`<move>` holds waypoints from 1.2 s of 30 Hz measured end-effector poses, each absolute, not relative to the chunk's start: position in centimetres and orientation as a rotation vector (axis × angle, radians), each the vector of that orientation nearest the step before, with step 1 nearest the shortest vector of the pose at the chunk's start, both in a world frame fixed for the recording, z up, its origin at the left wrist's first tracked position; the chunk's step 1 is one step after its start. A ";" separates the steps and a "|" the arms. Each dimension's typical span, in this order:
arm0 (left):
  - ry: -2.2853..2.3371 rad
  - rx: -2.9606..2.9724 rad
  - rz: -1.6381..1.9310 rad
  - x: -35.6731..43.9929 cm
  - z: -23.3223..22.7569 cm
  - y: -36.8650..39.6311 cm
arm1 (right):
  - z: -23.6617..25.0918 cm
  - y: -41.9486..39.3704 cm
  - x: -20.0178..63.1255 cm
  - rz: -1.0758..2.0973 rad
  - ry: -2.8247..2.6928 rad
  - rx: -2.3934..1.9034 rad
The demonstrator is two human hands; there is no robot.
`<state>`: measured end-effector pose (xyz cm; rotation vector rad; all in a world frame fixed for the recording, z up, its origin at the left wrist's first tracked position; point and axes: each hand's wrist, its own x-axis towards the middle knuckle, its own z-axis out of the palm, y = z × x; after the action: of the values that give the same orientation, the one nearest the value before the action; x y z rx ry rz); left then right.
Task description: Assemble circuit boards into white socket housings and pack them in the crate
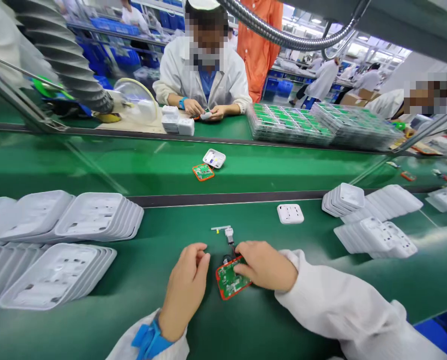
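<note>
A green circuit board (231, 281) with an orange-red rim lies on the green bench in front of me. My right hand (264, 265) grips its upper right edge, thumb on the face and fingers over the far side. From the board's far edge a dark cable runs to a white plug (229, 234). Just beyond lies a thin white strip with a yellow bit (218, 229). My left hand (187, 282), a blue band at its wrist, hovers left of the board without touching it. Its fingers are loosely bent, thumb apart, with nothing visible in them.
Stacked white plastic covers (91, 215) stand at left. More white housings (343, 198) are stacked at right, and one white cover (290, 213) lies alone. On the belt beyond sit another board (203, 172) and a white shell (214, 158). A co-worker (204, 75) sits opposite.
</note>
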<state>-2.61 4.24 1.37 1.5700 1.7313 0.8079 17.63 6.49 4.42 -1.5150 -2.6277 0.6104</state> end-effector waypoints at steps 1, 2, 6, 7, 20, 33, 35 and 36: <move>1.779 1.625 0.791 -2.7 1.3 4.0 | 4.6 6.8 17.2 0.499 -2.647 -1.497; 1.817 1.668 0.771 -2.8 1.2 3.8 | 4.8 7.5 16.7 0.392 -2.645 -1.485; 1.849 1.780 0.662 -3.0 1.6 3.2 | 4.4 10.8 14.1 0.168 -2.696 -1.420; 1.850 1.802 0.638 -3.0 1.8 3.0 | 4.1 11.3 13.7 0.157 -2.726 -1.411; 1.709 2.286 -0.071 2.7 3.8 4.0 | 1.9 8.1 19.9 0.760 -2.125 -1.262; 1.244 1.186 0.693 -1.0 3.2 4.1 | 0.8 6.9 20.9 1.022 -1.840 -1.168; 1.168 1.072 0.720 -1.2 3.0 4.0 | 0.8 6.8 20.8 1.028 -1.853 -1.158; 1.139 1.043 0.718 -1.3 2.9 4.0 | 0.7 6.8 20.7 1.025 -1.859 -1.153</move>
<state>-1.34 3.96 2.87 1.0426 1.1393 0.7180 20.73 6.80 0.75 -1.1527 -1.8593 1.0251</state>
